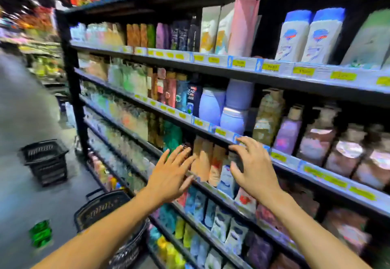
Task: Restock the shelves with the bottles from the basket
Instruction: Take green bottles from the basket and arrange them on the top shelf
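Both my hands reach toward the third shelf of a black shelving unit (160, 108). My left hand (171, 173) has spread, straight fingers in front of several peach-coloured bottles (205, 159) and holds nothing. To their right, my right hand (252, 167) also has its fingers spread, the fingertips at the shelf edge above those bottles. A black basket (109, 207) stands on the floor under my left forearm; what it holds is hidden.
A second black basket (45, 161) sits on the grey floor by the shelf's end post. A green object (40, 232) lies on the floor at lower left. All shelves are crowded with bottles and pouches behind yellow price labels (238, 63). The aisle runs off to the left.
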Motion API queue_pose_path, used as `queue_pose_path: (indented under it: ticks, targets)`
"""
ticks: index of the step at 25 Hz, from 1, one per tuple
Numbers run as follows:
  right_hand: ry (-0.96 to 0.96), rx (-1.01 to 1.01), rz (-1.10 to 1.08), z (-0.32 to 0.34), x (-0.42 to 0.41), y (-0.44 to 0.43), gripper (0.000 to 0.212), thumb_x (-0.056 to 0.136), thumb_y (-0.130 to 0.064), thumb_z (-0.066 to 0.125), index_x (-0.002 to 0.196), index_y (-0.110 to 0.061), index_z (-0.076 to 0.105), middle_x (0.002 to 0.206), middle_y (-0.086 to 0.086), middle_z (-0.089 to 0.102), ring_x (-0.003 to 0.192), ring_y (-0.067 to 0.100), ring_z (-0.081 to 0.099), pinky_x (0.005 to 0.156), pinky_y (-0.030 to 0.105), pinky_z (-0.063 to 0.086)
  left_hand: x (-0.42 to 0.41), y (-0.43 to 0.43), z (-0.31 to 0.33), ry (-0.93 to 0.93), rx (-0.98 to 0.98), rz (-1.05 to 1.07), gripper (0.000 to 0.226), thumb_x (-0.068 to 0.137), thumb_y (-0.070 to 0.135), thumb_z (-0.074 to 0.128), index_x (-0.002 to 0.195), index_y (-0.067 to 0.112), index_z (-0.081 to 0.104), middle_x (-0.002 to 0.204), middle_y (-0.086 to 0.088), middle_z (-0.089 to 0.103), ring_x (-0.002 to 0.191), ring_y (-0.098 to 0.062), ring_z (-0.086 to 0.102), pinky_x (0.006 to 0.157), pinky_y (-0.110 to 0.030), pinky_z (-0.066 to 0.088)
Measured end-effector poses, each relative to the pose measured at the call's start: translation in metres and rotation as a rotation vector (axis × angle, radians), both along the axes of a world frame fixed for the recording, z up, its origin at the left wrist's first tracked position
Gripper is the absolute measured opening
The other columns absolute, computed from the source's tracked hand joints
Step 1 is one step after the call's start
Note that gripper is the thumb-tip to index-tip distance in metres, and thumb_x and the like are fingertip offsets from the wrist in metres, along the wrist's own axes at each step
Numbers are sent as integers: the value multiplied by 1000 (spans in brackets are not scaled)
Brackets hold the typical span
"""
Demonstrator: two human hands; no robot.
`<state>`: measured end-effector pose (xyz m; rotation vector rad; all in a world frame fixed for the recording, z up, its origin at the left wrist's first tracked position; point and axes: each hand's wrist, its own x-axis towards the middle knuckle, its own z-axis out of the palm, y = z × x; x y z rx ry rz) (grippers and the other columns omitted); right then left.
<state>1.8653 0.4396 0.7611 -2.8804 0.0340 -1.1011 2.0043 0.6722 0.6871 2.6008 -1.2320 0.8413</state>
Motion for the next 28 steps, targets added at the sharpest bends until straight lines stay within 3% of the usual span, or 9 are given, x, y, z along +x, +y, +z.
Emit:
queue_pose_path:
  ticks: [3,7,10,13,16,19,21,26,28]
  targets:
    - [231,84,21,-81,36,65,55,77,-43,48,126,-23,61,134,1,54,130,25,49,102,45,46,2,76,-70,144,90,66,59,91,56,50,143,27,50,154,-3,46,144,-27,42,116,-51,34]
    - [533,199,94,-188,69,164,64,77,-50,37,132,-24,57,141,0,49,134,24,47,108,44,44,3,186,-149,320,175,122,57,87,57,53,136,28,57,145,-1,55,134,-25,53,106,-49,48]
    - [693,333,136,-246,86,219,67,76,-49,38,135,-22,56,142,0,46,132,23,47,110,39,41,2,250,-193,478,180,178,58,81,55,55,133,28,58,135,-1,61,120,-24,63,94,-42,56]
    - [845,422,205,-290,106,274,60,77,-45,46,129,-17,59,131,1,51,125,22,51,110,33,38,4,314,-242,601,207,267,59,82,57,54,134,29,54,136,1,61,120,-23,64,91,-42,58]
    - [966,448,238,-321,128,316,61,78,-42,53,132,-14,58,129,4,52,125,20,49,112,27,33,4,356,-279,760,228,363,57,86,57,48,136,29,51,135,0,62,120,-25,64,94,-46,56]
    - [1050,498,230,-344,156,341,66,76,-45,54,132,-11,58,129,8,54,124,24,51,111,32,36,14,373,-290,868,274,392,64,92,56,36,148,27,44,154,-4,46,140,-29,46,112,-50,38]
    - [1117,504,233,-352,179,354,57,81,-34,65,132,-11,57,131,9,53,126,25,50,111,30,35,29,381,-298,898,272,403,68,92,57,29,152,26,39,159,-4,38,146,-28,36,117,-50,30]
    - [1152,535,273,-365,255,372,50,84,-28,67,132,-15,58,132,6,53,126,23,48,111,33,36,91,392,-314,935,294,448,66,93,56,29,150,26,43,158,-5,41,146,-30,38,115,-52,32]
    - [1157,581,268,-369,297,374,39,87,-19,67,126,-15,61,122,3,53,117,19,50,103,30,39,128,393,-318,965,303,471,67,93,57,26,150,26,43,159,-5,40,147,-31,37,116,-53,32]
